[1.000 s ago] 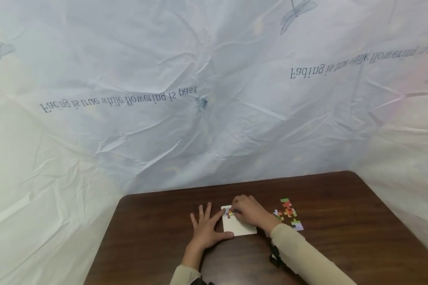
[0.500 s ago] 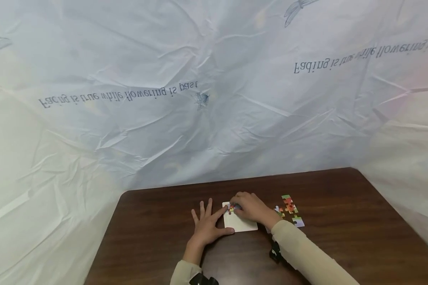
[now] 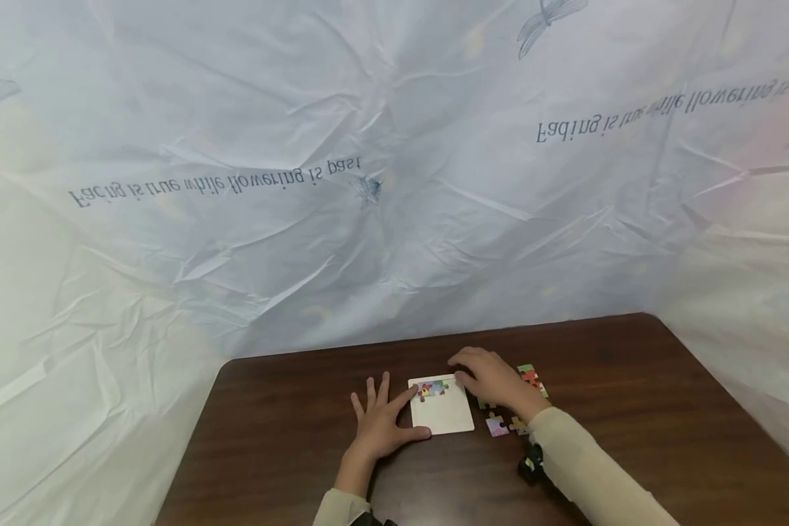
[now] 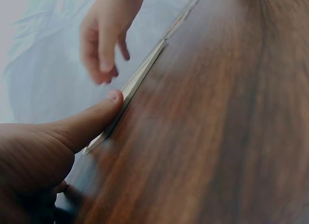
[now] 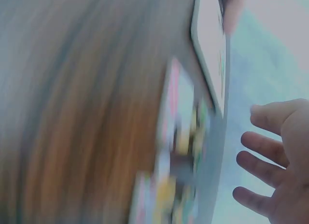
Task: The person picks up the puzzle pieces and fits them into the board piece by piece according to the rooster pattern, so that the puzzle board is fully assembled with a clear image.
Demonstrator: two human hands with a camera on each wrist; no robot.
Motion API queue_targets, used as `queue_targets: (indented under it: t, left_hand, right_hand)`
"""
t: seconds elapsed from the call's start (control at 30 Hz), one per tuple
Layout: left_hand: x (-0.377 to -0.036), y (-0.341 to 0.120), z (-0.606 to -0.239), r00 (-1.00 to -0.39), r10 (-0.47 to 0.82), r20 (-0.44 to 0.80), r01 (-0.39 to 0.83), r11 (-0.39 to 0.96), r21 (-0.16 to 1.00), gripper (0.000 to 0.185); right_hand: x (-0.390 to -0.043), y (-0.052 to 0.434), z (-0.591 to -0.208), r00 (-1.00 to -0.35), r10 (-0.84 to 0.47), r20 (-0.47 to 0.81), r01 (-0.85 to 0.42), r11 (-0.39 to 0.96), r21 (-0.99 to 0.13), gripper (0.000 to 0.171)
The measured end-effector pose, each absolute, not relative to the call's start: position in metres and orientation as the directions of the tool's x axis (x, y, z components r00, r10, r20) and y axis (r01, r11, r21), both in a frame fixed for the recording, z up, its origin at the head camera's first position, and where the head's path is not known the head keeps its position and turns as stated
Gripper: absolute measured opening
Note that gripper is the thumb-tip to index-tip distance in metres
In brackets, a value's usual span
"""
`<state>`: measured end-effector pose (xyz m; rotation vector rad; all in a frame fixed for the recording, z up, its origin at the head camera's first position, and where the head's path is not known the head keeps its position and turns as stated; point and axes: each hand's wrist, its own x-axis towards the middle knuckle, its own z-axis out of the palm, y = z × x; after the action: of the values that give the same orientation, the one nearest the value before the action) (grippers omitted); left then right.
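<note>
A square white puzzle board [image 3: 443, 416] lies on the brown table, a short row of joined jigsaw pieces [image 3: 432, 389] along its far edge. My left hand [image 3: 379, 427] is spread at its left side, the index finger on the far left part and the thumb on the near edge. In the left wrist view that thumb [image 4: 104, 113] rests on the board's rim. Just off the board's far right corner, my right hand [image 3: 493, 378] is raised with nothing in its fingers. The right wrist view shows those fingers [image 5: 263, 168] relaxed and apart, beside the blurred loose pieces.
Loose jigsaw pieces lie right of the board: a lilac one [image 3: 497, 426] in front and red-green ones [image 3: 530, 376] farther back, partly hidden by my right forearm. White printed sheeting [image 3: 394, 256] hangs behind the wooden table [image 3: 289, 431].
My right hand has left the joined pieces and moved right, off the board. The row now shows a further blue piece at its right end. My left hand stays in place.
</note>
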<state>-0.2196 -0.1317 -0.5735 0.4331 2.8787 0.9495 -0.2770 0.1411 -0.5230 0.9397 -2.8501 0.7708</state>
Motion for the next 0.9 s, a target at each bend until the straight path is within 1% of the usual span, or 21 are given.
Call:
queue_targets:
  t: [0.2, 0.3, 0.4, 0.53, 0.6, 0.77, 0.9]
  left_hand:
    - [-0.221, -0.131, -0.575, -0.957, 0.288, 0.039, 0.257, 0.775, 0.578, 0.09]
    - [-0.221, -0.131, -0.575, -0.956, 0.291, 0.036, 0.258, 0.775, 0.577, 0.091]
    - [-0.222, -0.131, -0.574, -0.955, 0.294, 0.044, 0.265, 0.772, 0.577, 0.091]
    - [-0.223, -0.133, -0.572, -0.956, 0.29, 0.048, 0.263, 0.771, 0.58, 0.091]
    - [-0.222, -0.133, -0.572, -0.957, 0.288, 0.028, 0.25, 0.773, 0.583, 0.091]
    - [-0.218, -0.134, -0.572, -0.956, 0.293, 0.006, 0.238, 0.765, 0.599, 0.09]
    - [-0.217, -0.133, -0.573, -0.956, 0.291, 0.016, 0.241, 0.757, 0.607, 0.09]
  right_hand:
    - [-0.283, 0.191, -0.516, -0.842, -0.51, 0.178, -0.537, 0.755, -0.376, 0.019]
    - [-0.283, 0.213, -0.518, -0.862, -0.481, 0.16, -0.505, 0.781, -0.369, 0.013]
    - [-0.281, 0.228, -0.522, -0.885, -0.443, 0.141, -0.462, 0.803, -0.376, 0.012]
    - [-0.279, 0.236, -0.524, -0.904, -0.408, 0.125, -0.423, 0.821, -0.383, 0.012]
    - [-0.277, 0.238, -0.525, -0.91, -0.399, 0.114, -0.411, 0.828, -0.382, 0.012]
    - [-0.274, 0.237, -0.527, -0.917, -0.389, 0.085, -0.391, 0.837, -0.383, 0.02]
    - [-0.274, 0.237, -0.527, -0.917, -0.393, 0.062, -0.382, 0.827, -0.413, 0.025]
